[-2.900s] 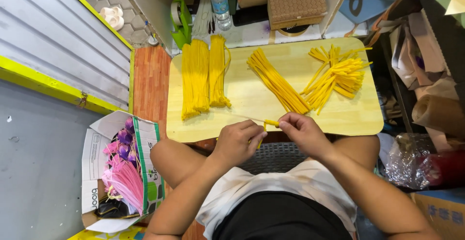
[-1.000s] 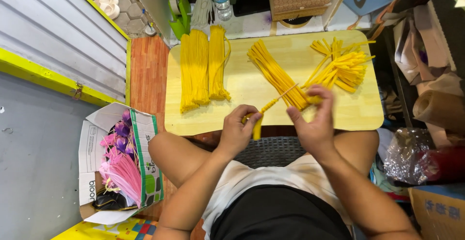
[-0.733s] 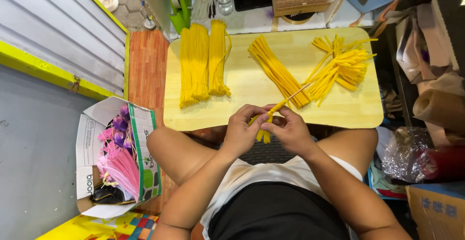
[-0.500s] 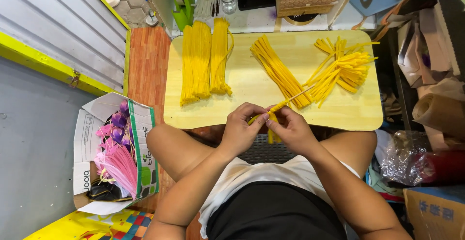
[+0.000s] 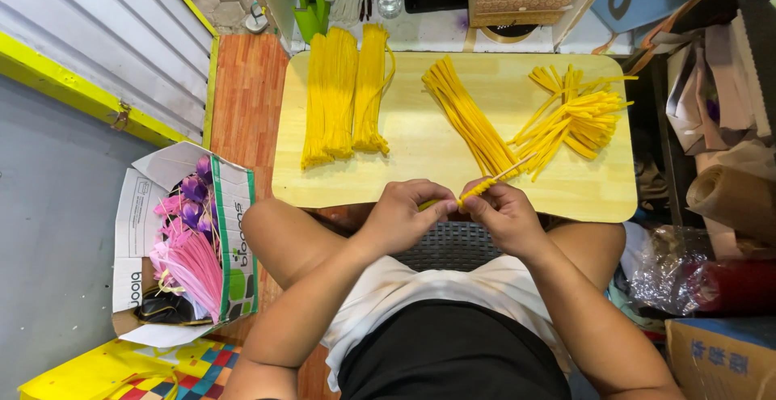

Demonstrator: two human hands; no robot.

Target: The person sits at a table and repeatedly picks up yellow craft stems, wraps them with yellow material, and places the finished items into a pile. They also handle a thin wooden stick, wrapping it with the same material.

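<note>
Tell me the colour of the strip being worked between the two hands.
Yellow: the strip between left hand and right hand, head view.

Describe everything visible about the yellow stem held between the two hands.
The yellow stem is a thin, fuzzy strand like a pipe cleaner, wound along a pale bare stick whose tip points up and right over the wooden table. It lies tilted at the table's near edge. The left hand pinches its lower end, and the right hand grips its middle. Its lowest part is hidden by fingers.
</note>
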